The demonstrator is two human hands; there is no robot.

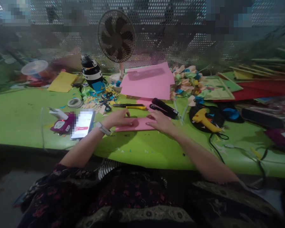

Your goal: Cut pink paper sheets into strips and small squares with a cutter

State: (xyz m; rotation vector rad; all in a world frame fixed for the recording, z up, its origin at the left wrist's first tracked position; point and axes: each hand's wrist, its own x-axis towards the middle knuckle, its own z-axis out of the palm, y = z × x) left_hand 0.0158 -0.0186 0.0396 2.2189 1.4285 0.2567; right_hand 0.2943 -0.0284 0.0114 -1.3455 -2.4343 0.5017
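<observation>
A folded strip of pink paper [143,124] lies flat near the table's front edge, with both hands on it. My left hand [117,119] rests over its left end, fingers stretched and apart, thumb on the paper. Over the right end, my right hand [161,121] lies with spread fingers pointing left. Neither hand visibly wraps around the paper. Just beyond them are a yellow-and-black utility knife [130,105] and a black stapler [165,108]. Larger pink sheets [148,83] are stacked farther back.
Left stand a lit phone [82,124], a purple device [63,123], a tape roll [74,103], scissors [106,104] and a bottle [92,74]. A fan [117,36] stands behind. Right are a yellow glue gun [205,120], its cord, and heaped paper cutouts [187,80].
</observation>
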